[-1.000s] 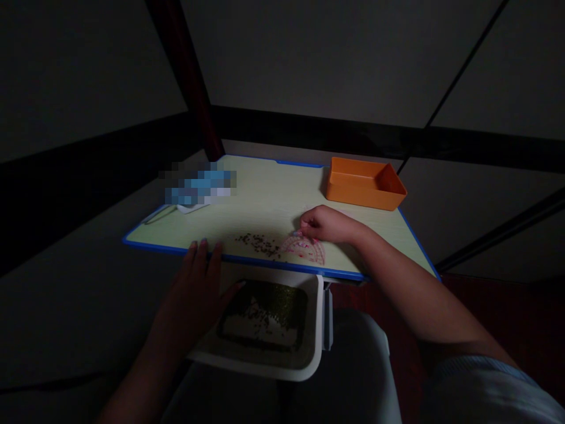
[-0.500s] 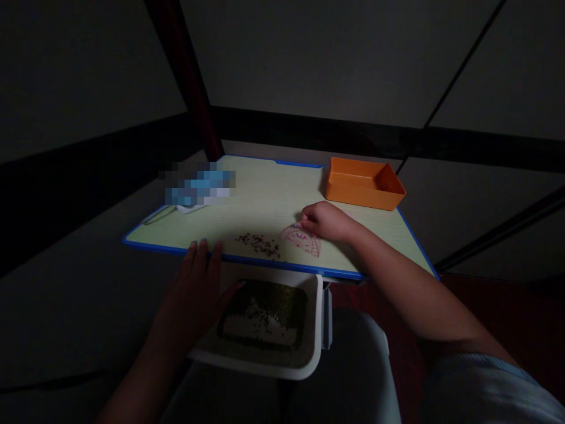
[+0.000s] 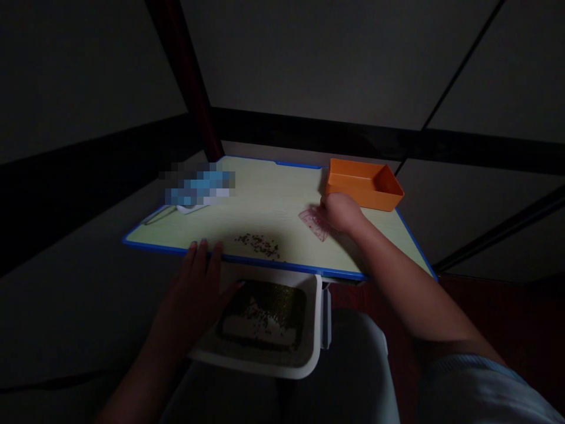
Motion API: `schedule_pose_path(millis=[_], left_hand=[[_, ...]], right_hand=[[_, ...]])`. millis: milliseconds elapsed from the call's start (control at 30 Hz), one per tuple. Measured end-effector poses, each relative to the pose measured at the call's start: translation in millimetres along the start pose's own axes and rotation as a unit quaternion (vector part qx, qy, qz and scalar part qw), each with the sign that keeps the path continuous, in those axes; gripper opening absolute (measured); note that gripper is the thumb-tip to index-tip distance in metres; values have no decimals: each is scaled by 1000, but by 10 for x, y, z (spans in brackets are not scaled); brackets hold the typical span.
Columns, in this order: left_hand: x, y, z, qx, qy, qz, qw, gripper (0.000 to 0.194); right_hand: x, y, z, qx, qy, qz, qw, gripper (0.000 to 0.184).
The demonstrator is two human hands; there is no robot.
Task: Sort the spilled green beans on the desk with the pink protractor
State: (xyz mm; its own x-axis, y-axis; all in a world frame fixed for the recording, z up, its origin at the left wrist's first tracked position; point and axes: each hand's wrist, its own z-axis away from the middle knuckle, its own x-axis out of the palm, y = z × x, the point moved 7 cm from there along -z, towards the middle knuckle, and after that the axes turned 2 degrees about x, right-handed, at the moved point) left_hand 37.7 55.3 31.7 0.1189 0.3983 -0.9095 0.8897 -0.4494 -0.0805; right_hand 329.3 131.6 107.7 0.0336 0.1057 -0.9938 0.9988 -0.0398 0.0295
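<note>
In my right hand (image 3: 342, 212) is a clear protractor (image 3: 314, 225) with pink markings, gripped near the orange bin's front wall. The fingers are closed and partly hidden from me. My left hand (image 3: 196, 294) has its fingers spread, resting over the left side of a white tub (image 3: 318, 318), with fingertips at the board's blue edge. Dark small grains, like seeds, cover much of the tub's floor. A scatter of the same dark grains (image 3: 258, 244) lies on the pale tabletop (image 3: 265, 194) near its front edge, between my two hands.
An orange bin (image 3: 359, 194) stands at the table's back right corner. At the left a blurred blue and white object (image 3: 200, 188) sits with a cord (image 3: 156, 215) running from it. The table's blue rim (image 3: 300, 266) overhangs the tub. Walls rise behind.
My right hand has moved right and away from me, toward the orange bin, taking the protractor with it and away from the grains. My left hand stays where it was.
</note>
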Motion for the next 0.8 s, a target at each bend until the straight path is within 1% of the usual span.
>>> schedule_pose_path(millis=[100,167,267,400,467,533,633,800], left_hand=[[5,-8,4,-5,-4,-4,1000,90],[3,-11,5,-5,-4,-8,1000,90],[3,-10,4,-4,-8,-10,1000,90],[-7,2,-1,-2,-7,-15,1000,91],[-5,7,-2,1,-6,-18,1000,90],[-4,9,-1,4,-1,-18,1000,90],[-5,11,1,7,4,-17,1000,91],[-21,23,1,3,-3,-16,1000,90]], right_hand=[[-25,57,-9,24,16,5,1000,32],[-48,51,-8,18,27,-15,999,30],[-69,-42,9,-38,34,-81,995,29],[-22,-227,49,-121,21,-174,977,25],[27,-309,61,-146,12,-198,969,23],[69,-364,60,-154,11,-196,968,23],[91,-360,38,-129,26,-153,979,26],[56,-204,3,-46,46,-63,996,31]])
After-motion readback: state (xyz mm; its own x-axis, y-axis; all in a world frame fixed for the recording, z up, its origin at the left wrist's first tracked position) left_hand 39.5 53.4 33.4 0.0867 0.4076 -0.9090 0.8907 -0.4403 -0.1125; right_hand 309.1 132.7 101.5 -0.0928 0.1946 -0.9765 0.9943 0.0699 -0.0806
